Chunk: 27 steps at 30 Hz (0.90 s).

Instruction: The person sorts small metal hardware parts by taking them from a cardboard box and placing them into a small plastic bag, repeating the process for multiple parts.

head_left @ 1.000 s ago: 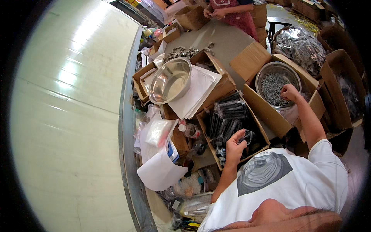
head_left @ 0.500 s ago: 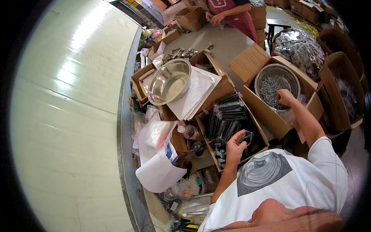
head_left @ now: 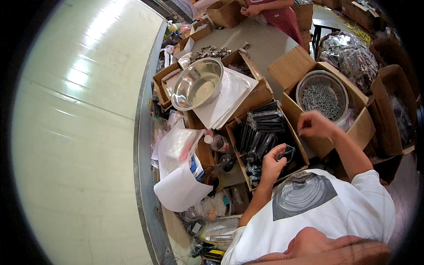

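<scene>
My left hand [head_left: 272, 166] is closed on a small clear plastic bag [head_left: 289, 153], pinched between thumb and fingers above the carton's near right corner. My right hand [head_left: 316, 125] hangs over the wall between two cartons, its fingers bunched and turned down. Whatever lies in those fingers is too small to make out. Behind the right hand, a steel bowl [head_left: 345, 98] full of small grey screws [head_left: 319, 98] sits in an open cardboard box [head_left: 289, 62]. Under my left hand, an open carton [head_left: 304, 155] holds many flat black pieces in clear bags [head_left: 265, 121].
An empty steel bowl [head_left: 182, 84] rests tilted on white paper sheets [head_left: 238, 95]. A plastic bottle [head_left: 217, 142] stands left of the carton. At the right is a heap of bagged parts [head_left: 349, 57]. Across the table a person in a red apron [head_left: 282, 20] handles something.
My right hand has come out of the screw bowl and moved left and nearer, toward my left hand. The left hand keeps its hold on the bag. The whole view has shifted slightly.
</scene>
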### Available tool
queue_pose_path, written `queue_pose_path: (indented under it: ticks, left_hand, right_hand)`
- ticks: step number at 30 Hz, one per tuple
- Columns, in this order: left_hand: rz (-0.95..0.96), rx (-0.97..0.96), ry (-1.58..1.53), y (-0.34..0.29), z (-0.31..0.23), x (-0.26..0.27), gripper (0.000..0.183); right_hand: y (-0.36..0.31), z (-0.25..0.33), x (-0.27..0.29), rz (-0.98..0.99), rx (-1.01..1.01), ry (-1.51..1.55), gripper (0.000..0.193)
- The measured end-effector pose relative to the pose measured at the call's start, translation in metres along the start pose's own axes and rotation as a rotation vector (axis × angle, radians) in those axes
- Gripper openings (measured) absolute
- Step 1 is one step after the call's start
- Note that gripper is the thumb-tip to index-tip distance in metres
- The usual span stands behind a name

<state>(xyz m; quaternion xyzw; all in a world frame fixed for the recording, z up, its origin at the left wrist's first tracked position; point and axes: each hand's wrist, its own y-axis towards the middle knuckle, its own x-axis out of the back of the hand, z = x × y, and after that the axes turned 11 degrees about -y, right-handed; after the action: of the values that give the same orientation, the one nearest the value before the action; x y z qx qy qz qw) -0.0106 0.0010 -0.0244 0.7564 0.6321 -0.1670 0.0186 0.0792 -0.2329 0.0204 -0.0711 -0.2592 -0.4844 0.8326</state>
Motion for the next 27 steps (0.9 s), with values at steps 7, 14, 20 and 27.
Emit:
queue_pose_path:
  ticks: [7, 14, 20, 27]
  left_hand:
    - [0.026, 0.002, -0.04, 0.0, -0.002, -0.003, 0.048]
    - [-0.01, -0.052, 0.136, -0.01, -0.026, 0.005, 0.026]
    - [0.152, -0.466, 0.547, -0.016, -0.042, 0.009, 0.012]
    - [-0.001, -0.709, 0.464, -0.019, -0.046, -0.018, 0.01]
  right_hand:
    - [-0.005, 0.048, -0.032, 0.133, 0.367, -0.306, 0.023]
    - [-0.016, 0.028, -0.03, 0.156, 0.277, -0.359, 0.012]
    - [-0.021, 0.034, -0.018, 0.101, 0.269, -0.281, 0.012]
    - [-0.028, 0.055, -0.03, -0.099, 0.306, -0.392, 0.02]
